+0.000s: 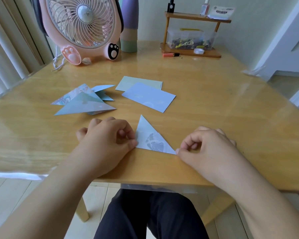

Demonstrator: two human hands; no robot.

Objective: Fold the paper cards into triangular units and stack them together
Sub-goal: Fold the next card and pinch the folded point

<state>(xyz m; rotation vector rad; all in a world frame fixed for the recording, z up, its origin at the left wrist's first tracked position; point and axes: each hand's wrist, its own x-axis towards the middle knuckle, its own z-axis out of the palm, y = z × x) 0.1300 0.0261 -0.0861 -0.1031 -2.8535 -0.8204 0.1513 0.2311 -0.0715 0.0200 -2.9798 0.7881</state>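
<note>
Looking down through the head camera, I see a folded triangle (149, 138) of pale blue printed paper lying flat near the front edge of the table (214, 104), its sharp apex pointing away from me. My left hand (109, 137) has its fingers curled, with thumb and forefinger pinching the triangle's left corner. My right hand (204, 145) is curled too, its thumb and forefinger tips nipping the right corner against the tabletop. The triangle carries a grey-white round pattern on its lower half, and a crease edge shows across it.

The table is light wood under a glossy, reflective clear cover. Farther back on the left lies a pile of folded units (84, 101), pointed blue shapes overlapping one another, some with pinkish print. To the right of the pile rest two flat rectangular cards: a blue card (148, 97) overlapping a greenish card (138, 83) behind it.

At the far left stands a pink plastic fan (83, 26) with a round wire grille and paw-shaped feet. Beside it is a tall bottle (129, 25) banded purple, tan and green. A small wooden shelf (192, 31) at the back holds a clear plastic box (191, 38) of dark and yellow bits, and an orange marker (171, 54) lies in front of it.
</note>
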